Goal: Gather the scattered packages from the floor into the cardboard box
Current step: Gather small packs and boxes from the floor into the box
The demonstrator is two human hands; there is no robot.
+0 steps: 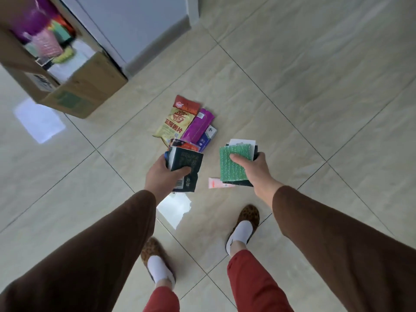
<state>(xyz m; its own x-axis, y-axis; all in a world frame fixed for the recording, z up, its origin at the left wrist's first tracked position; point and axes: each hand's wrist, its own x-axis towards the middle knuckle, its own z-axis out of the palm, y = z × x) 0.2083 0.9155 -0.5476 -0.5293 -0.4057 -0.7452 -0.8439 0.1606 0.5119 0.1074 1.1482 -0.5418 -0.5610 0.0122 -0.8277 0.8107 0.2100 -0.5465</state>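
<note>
My left hand (162, 174) grips a dark green packet (188, 164) with other small packets bunched behind it. My right hand (253, 170) holds a green sponge-like pack (231, 162) stacked on a dark flat package and a white card. On the floor just beyond my left hand lie a yellow-and-red chip bag (176, 119), a purple packet (199, 126) and a blue-white pack (208, 137). A small pink packet (217, 183) lies on the tile between my hands. The cardboard box (90, 91) stands open at the upper left, holding several colourful packages.
Glossy beige tiled floor (292, 86) all around. A white door and its frame (126, 30) stand right behind the box. My feet in leopard-print slippers (244, 226) stand below my hands.
</note>
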